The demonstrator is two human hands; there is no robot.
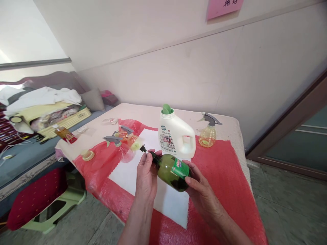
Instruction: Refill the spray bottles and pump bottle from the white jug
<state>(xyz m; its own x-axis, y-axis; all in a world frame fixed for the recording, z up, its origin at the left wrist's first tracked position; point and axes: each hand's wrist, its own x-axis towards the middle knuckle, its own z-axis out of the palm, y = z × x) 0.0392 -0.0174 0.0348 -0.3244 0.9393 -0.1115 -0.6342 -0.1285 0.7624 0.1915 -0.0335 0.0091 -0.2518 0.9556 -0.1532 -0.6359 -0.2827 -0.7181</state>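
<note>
A dark green pump bottle (167, 169) with a black pump top (143, 148) lies tilted in both hands above a white sheet (173, 207). My left hand (147, 170) is closed round its neck, just below the pump. Against the bottle's base my right hand (200, 183) is closed, thumb on the label side. Behind the bottle stands a white detergent jug (171, 132), with a green piece (167, 109) in its uncapped mouth. To the left of my left hand is a pink spray bottle (125, 151) with a grey trigger head.
A red cloth (219, 183) covers much of the table. A yellowish spray bottle (207, 136) stands right of the jug. At left are orange spray bottles (130, 139), a pale round lid (88, 155) and an amber bottle (65, 134). A red-topped stool (38, 194) stands below.
</note>
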